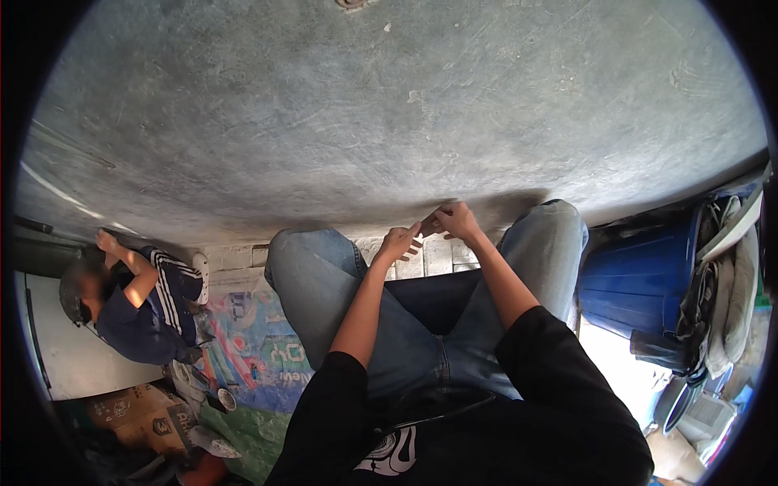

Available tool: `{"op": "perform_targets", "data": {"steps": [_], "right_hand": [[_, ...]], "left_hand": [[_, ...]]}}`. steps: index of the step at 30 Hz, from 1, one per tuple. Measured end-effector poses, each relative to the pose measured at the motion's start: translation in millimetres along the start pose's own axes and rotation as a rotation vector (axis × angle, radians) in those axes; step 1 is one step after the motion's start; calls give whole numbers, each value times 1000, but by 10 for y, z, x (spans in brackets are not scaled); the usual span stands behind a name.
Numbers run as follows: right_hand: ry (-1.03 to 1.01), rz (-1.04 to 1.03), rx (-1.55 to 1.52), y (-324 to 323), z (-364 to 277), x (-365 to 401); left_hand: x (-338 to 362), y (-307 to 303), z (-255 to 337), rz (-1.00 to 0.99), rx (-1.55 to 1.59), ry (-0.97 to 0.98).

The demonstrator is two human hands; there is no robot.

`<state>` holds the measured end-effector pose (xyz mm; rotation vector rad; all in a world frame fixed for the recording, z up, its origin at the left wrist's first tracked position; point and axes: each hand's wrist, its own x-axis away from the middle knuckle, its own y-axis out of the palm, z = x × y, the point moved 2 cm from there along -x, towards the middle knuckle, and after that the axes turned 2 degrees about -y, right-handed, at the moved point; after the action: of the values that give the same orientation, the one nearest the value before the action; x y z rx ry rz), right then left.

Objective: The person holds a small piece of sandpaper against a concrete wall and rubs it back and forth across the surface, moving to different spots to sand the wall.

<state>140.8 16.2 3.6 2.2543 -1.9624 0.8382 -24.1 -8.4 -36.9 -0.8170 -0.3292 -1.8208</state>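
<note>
Between my knees, close to the grey wall, my left hand (400, 243) and my right hand (457, 221) meet at a small, thin, dark brownish piece (429, 222). My left thumb and fingers pinch its lower left end, with the other fingertips somewhat apart. At the upper right end, my right fingers are curled closed around it. Its exact kind is too small to make out. The grey wall (389, 121) rises just beyond both hands, its surface scuffed and blotchy.
To the left, a co-worker (146, 300) crouches with a hand at the wall. Printed plastic sheets (258, 328) cover the floor there, beside cardboard boxes (146, 417). A blue plastic bin (636, 275) stands on the right. Pale bricks or tiles (438, 256) show beneath my hands.
</note>
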Motion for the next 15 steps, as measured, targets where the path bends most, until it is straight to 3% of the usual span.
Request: {"op": "perform_targets", "data": {"steps": [2,5,9,11,15], "right_hand": [[-8,2,-65,77,-40,-23],[167,-81,-287,149,-85,27],[115,-124,-471,102,-122,147],[-5,-117,-447,12,-148,207],[-31,-63,-436,-179,-201,277]], "left_hand": [[19,-83,16,83,215,-36],[88,-166,47,172,429,37],[207,-193,253,78,740,86],[269,-154,377,41,717,126],[371,-50,580,-40,664,192]]}}
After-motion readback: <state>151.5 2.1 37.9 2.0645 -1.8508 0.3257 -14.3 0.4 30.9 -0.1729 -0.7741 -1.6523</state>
